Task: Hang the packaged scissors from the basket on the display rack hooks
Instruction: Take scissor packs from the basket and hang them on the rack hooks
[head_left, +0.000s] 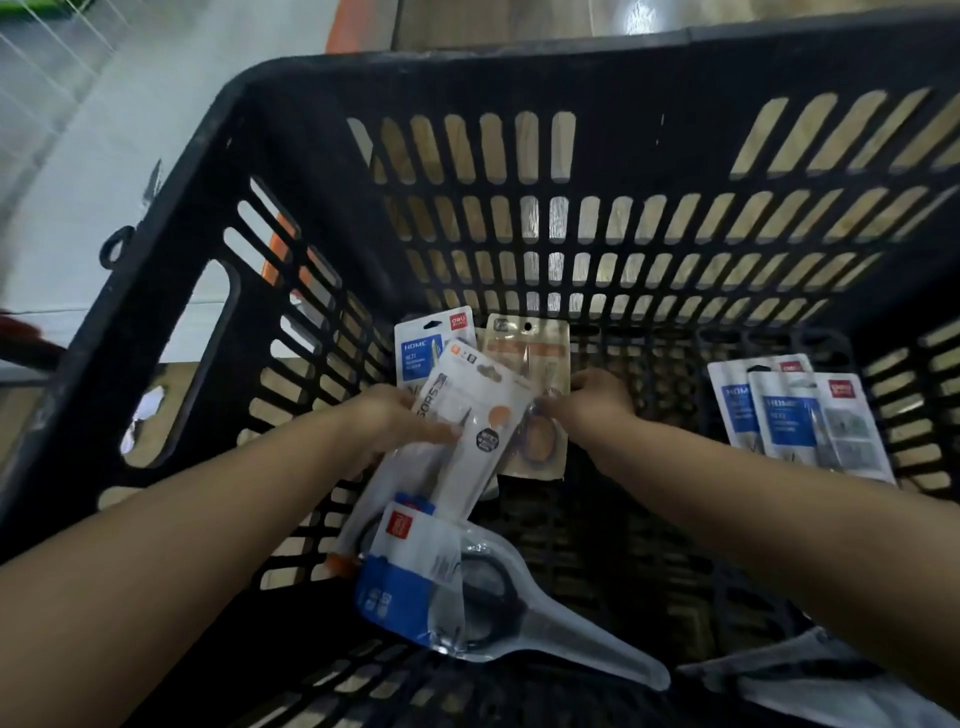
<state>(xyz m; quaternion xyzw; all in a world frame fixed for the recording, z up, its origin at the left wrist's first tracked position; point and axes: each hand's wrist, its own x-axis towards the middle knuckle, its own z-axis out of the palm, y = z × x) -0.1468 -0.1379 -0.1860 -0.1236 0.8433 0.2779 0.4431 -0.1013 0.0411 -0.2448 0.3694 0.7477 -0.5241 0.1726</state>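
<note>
Hands meet mid-basket (156, 270): left hand (395, 415) grips white pack (467, 421), right hand (597, 400) pinches tan pack (524, 343).

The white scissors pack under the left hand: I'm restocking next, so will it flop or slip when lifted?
Probably fairly stiff: the white scissors pack looks like a flat card. Its glossy front may be slippery. It overlaps neighbouring packs, so lifting could drag them. The left hand touches it.
</note>
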